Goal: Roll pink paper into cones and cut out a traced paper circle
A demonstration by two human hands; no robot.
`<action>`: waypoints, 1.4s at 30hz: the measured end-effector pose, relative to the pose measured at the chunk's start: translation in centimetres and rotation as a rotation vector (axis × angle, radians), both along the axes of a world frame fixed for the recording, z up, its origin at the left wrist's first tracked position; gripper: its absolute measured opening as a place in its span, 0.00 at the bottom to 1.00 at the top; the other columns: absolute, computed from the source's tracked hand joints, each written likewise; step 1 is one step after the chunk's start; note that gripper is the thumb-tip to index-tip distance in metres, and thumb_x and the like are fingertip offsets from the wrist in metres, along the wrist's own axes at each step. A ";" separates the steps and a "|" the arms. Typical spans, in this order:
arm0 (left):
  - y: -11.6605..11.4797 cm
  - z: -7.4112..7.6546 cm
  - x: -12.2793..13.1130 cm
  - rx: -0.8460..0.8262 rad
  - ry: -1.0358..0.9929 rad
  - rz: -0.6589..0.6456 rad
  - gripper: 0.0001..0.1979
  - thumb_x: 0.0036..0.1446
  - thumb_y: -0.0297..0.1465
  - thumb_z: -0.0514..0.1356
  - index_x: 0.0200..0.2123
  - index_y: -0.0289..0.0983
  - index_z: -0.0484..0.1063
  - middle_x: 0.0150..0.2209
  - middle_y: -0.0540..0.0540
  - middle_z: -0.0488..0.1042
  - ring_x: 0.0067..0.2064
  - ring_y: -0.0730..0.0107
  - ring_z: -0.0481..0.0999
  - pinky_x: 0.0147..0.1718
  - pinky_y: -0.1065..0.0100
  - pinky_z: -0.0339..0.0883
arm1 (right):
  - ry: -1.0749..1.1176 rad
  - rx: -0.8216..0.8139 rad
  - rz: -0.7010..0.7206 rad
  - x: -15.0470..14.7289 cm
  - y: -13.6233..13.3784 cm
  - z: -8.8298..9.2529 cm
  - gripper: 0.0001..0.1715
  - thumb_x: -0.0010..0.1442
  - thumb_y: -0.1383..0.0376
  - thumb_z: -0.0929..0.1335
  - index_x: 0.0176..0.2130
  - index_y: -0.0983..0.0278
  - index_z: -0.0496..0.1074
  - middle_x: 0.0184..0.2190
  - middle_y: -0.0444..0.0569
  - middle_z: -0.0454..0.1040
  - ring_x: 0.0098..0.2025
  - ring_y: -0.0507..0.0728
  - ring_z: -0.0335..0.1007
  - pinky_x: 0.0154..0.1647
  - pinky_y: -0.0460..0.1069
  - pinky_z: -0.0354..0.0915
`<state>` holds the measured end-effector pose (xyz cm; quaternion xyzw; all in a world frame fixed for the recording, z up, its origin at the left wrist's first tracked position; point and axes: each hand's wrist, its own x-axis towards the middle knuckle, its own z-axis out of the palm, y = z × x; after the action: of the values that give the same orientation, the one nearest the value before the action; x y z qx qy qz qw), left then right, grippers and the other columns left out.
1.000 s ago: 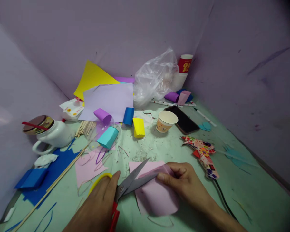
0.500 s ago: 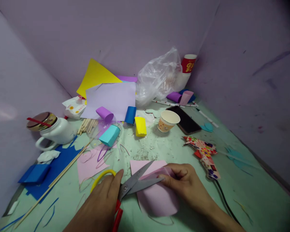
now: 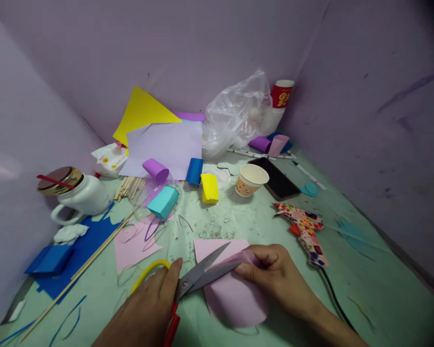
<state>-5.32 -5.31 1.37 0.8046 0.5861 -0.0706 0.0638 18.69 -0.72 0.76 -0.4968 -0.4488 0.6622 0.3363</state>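
Note:
My left hand point(image 3: 150, 301) is closed round the handles of a pair of scissors point(image 3: 191, 279), one loop yellow and the other red. The grey blades stand apart and point to the upper right, over a sheet of pink paper point(image 3: 235, 299). With thumb and fingers, my right hand point(image 3: 269, 267) pinches the folded upper edge of that paper. One blade tip reaches close to the right thumb. The paper curls downward below the blades, and part of it is hidden behind them and my fingers.
A paper cup point(image 3: 252, 180), a phone point(image 3: 277, 178) and a flowered glue gun point(image 3: 304, 231) with a black cord lie to the right. Rolled paper pieces, yellow point(image 3: 210, 189) and turquoise point(image 3: 163, 202), stand mid-table. A white mug point(image 3: 85, 195) is tipped over at left, near wooden sticks point(image 3: 128, 188).
The scissors and my left hand have shifted very slightly left and down. The blades remain apart over the pink paper, and my right hand keeps its pinch.

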 end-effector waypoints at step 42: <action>1.0 1.2 0.6 -0.131 0.008 -0.061 0.32 0.47 0.16 0.44 0.57 0.34 0.62 0.42 0.39 0.77 0.42 0.61 0.76 0.42 0.62 0.70 | 0.008 0.077 0.016 -0.2 -0.1 0.3 0.16 0.46 0.58 0.71 0.22 0.70 0.74 0.17 0.44 0.65 0.20 0.48 0.56 0.21 0.44 0.54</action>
<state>-4.68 -4.32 2.58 0.8161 0.5555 -0.1137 0.1118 18.53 -0.82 1.02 -0.4774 -0.4767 0.6489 0.3518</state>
